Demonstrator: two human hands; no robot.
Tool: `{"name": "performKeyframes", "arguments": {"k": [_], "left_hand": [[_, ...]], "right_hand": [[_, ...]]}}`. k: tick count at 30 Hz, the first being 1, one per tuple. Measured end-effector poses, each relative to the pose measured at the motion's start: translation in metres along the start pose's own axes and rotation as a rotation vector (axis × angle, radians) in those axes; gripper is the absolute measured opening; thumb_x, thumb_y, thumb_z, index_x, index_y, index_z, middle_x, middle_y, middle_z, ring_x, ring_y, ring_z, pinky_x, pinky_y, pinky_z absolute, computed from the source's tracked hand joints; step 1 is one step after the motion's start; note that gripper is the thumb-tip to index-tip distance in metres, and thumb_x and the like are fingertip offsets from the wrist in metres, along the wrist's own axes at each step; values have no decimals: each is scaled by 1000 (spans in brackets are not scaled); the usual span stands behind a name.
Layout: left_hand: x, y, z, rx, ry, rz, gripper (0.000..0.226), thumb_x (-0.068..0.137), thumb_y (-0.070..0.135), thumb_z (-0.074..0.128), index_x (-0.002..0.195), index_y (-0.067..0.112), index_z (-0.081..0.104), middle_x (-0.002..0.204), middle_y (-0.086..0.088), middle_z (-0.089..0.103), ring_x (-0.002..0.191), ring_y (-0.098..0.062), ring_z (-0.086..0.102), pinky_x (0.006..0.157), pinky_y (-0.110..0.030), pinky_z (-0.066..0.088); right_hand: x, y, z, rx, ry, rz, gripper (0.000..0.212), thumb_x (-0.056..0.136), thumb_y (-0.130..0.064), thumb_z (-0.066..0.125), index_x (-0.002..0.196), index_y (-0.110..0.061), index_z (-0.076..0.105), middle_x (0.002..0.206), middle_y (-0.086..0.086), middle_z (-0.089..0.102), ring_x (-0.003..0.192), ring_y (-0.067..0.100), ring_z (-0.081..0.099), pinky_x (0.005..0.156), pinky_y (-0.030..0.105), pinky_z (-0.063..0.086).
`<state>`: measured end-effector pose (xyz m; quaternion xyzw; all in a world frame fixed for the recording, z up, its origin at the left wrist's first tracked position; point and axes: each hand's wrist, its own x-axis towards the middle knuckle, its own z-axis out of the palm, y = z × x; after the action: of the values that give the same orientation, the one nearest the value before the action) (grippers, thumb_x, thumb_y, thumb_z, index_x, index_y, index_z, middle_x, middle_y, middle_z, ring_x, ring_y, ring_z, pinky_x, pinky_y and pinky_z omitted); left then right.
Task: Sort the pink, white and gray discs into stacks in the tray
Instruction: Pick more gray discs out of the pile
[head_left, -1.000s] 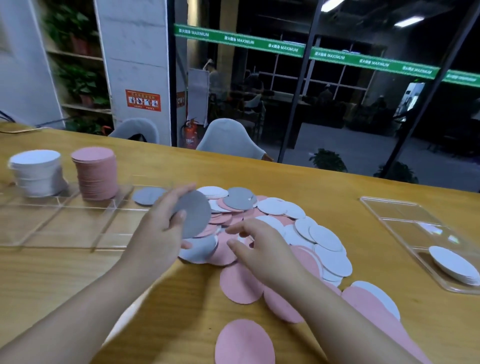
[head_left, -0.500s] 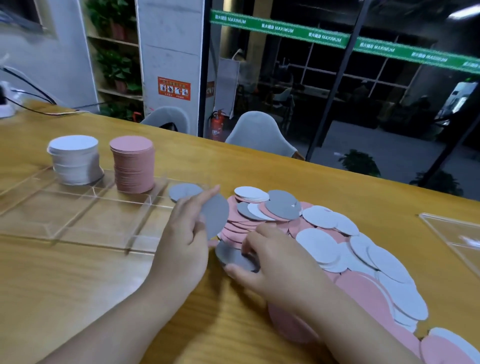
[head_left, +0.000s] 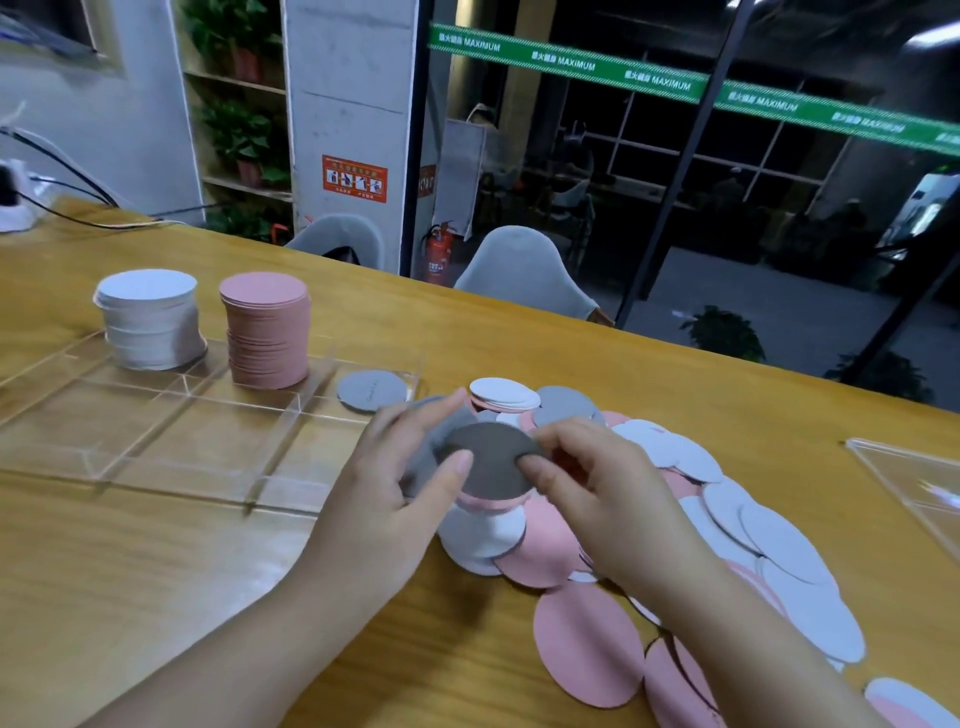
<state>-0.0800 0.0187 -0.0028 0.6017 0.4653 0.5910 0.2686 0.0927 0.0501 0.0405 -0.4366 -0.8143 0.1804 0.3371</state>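
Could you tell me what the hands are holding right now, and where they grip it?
Both hands pinch gray discs by their edges: left hand at left, right hand at right.

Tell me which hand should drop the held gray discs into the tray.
Left, probably: the left hand already grips the gray discs and sits nearest the tray, whose gray compartment lies beside it.

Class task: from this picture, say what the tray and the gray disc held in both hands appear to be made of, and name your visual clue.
Tray: clear acrylic or similar hard plastic, glossy; the table shows through its dividers. Gray disc: probably felt, foam or card, matte, thin, no shine; which one is unclear.
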Motion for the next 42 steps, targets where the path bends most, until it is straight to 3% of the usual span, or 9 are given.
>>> {"name": "performKeyframes", "arguments": {"k": [6,11,23,25,27,29,32,38,42], "left_hand": [[-3,5,5,-93,7,-89,63,90,8,56,103,70,52,106,35,51,106,-12,58,64,-24,57],[-3,6,4,-108,-8,-130,68,90,5,55,98,73,51,103,37,52,104,-10,56,57,-21,56],[-7,-4,5,-116,-39,-209,50,91,7,52,96,56,60,104,31,55,96,-6,56,56,-25,56],[-7,-5,4,-125,-31,-219,50,91,7,52,96,56,60,104,30,55,92,-2,57,57,-26,56],[-7,-6,3,-136,-31,-221,50,91,6,52,96,56,60,99,32,55,90,2,56,55,-25,56],[-5,-7,4,-151,-27,-217,51,91,5,52,97,54,61,97,31,55,91,3,56,54,-25,56],[-4,-7,6,-165,-21,-221,51,91,5,53,98,54,62,99,31,55,93,4,55,55,-26,56],[-5,-2,8,-182,-7,-216,58,91,3,51,96,60,62,102,36,56,95,3,56,55,-25,56],[-5,1,8,-182,40,-201,58,92,2,50,97,59,63,103,34,55,98,-3,56,56,-27,57]], "right_hand": [[-1,2,6,294,27,84,24,88,-8,60,87,-32,60,82,-12,68,78,3,64,74,21,52],[8,30,-11,-101,-39,195,18,90,-18,58,105,-26,62,99,-19,59,89,-5,51,74,5,35],[57,45,-1,-248,-40,364,41,92,-35,52,130,-18,51,136,-3,47,129,15,36,95,27,32],[62,53,-3,-275,-58,428,33,92,-30,52,122,-17,56,125,1,55,118,20,46,89,31,37],[60,58,-4,-311,-108,455,14,87,-29,57,78,-18,57,80,4,54,76,23,49,64,31,33],[58,63,-3,-357,-175,446,32,84,-27,60,61,-13,42,63,8,40,63,25,38,54,33,27],[59,63,-8,-438,-189,371,24,86,-26,59,82,-2,61,81,18,59,81,32,55,64,37,42],[61,66,0,-743,-134,258,10,89,-2,40,89,-8,49,88,15,60,77,31,50,54,33,29],[65,50,-14,-524,-57,385,22,90,-8,37,100,-9,56,95,14,62,78,30,48,53,31,30]]}}
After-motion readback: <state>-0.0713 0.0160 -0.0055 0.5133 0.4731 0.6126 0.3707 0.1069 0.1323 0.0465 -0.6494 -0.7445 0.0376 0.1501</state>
